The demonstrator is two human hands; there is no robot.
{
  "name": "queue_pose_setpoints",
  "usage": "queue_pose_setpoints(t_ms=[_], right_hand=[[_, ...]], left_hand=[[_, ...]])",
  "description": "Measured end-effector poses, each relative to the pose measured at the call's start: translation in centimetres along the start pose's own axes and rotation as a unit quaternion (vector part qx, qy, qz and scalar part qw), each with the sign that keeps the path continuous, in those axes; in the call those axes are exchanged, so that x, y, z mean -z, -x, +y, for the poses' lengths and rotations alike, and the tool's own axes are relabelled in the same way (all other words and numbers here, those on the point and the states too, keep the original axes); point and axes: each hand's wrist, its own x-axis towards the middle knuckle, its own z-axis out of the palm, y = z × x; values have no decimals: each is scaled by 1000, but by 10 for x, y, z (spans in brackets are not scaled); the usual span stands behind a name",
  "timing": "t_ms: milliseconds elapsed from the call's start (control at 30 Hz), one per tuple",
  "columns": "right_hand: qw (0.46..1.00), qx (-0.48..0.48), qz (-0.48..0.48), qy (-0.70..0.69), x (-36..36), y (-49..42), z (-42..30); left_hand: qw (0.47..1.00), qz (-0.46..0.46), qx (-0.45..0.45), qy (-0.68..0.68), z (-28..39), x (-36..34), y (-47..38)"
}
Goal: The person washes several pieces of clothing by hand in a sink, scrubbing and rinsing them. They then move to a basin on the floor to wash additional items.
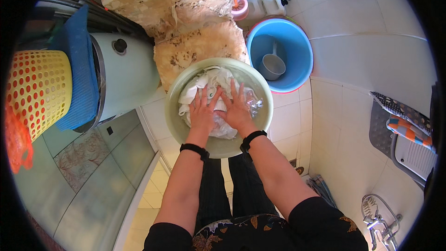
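Observation:
A pale green plastic basin (171, 120) holds water and white wet cloth (193, 90). Both my hands press palm down on the cloth inside it, side by side with the fingers spread. My left hand (202, 112) lies on the left part of the cloth. To its right, my right hand (237, 109) rests on the cloth, its thumb near my left hand. Foam bubbles (254, 104) show right of my right hand and also below my hands. Neither hand visibly grips anything. The cloth under my palms is hidden.
Beyond the basin is a patterned beige cover (198, 42). A blue bucket (254, 47) with a grey dipper (272, 67) inside stands to the right. At left are a yellow perforated basket (45, 83) and a pale green cylindrical appliance (129, 66). A shower mixer (379, 221) is on the right wall.

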Motion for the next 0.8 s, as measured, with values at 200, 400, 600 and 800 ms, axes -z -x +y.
queue_pose_setpoints(t_ms=[200, 400, 600, 800], right_hand=[[998, -50, -36, 31, -3, -23, 5], [992, -77, -103, 15, 15, -24, 1], [995, -69, -5, -77, 32, -15, -1], [905, -53, 24, -422, 64, 6, -10]], left_hand=[[997, -78, 21, -3, -7, -20, -37], [983, -169, 61, 20, -3, 9, -38], [996, 52, -15, 69, -26, 26, -19], [977, 135, 40, 160, -35, 10, 8]])
